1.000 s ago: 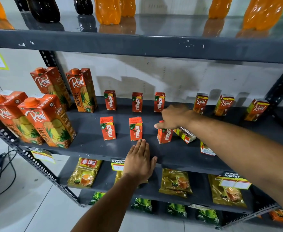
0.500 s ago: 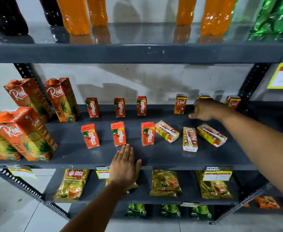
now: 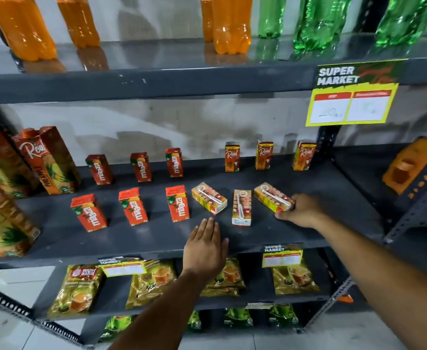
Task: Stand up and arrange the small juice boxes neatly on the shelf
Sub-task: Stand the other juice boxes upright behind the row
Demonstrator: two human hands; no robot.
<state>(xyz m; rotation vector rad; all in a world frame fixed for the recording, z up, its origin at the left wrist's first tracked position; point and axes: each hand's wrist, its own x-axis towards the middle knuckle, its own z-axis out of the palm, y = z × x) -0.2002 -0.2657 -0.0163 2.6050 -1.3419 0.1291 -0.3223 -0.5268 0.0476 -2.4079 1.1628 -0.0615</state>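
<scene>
On the dark grey shelf (image 3: pixel 156 238) three small Real juice boxes lie flat: one on the left (image 3: pixel 208 198), one in the middle (image 3: pixel 242 207) and one on the right (image 3: pixel 273 197). My right hand (image 3: pixel 302 210) grips the near end of the rightmost lying box. My left hand (image 3: pixel 206 246) rests flat on the shelf's front edge, fingers together, holding nothing. Three small Real boxes (image 3: pixel 264 154) stand upright at the back. Several small red Maaza boxes (image 3: pixel 177 203) stand in two rows to the left.
Tall Real pineapple cartons (image 3: pixel 48 160) stand at the left end. Orange and green bottles (image 3: pixel 231 24) line the shelf above, with a yellow price tag (image 3: pixel 351 104) hanging from it. Tea packets (image 3: pixel 79 289) fill the shelf below. An upright post (image 3: pixel 326 140) bounds the right side.
My right hand came forward from the back row of Real boxes and closed on the rightmost lying box. The view shifted right. My left hand stayed on the shelf edge.
</scene>
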